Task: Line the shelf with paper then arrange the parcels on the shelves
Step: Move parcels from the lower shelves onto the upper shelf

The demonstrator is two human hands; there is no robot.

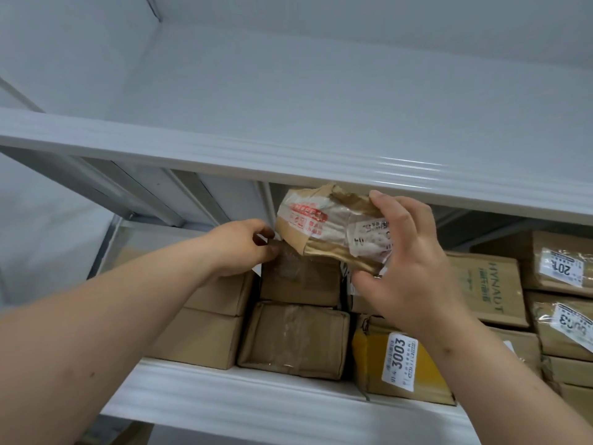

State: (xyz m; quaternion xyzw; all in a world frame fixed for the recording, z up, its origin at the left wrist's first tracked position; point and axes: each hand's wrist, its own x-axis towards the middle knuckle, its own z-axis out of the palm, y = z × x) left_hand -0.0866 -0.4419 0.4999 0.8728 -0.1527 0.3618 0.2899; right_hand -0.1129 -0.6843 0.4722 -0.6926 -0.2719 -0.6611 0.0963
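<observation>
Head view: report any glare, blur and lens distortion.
Head view: glare streaks the upper shelf edge at right; the wide lens bows that edge and the lower shelf edge; the parcel in the right hand has smeared, unreadable print, while the 3003 label stays sharp; the shelf depths behind the left hand fall in shadow.

The single head view looks forward and slightly upward, close to a white shelf rack. Both forearms reach in from the bottom edge.
</observation>
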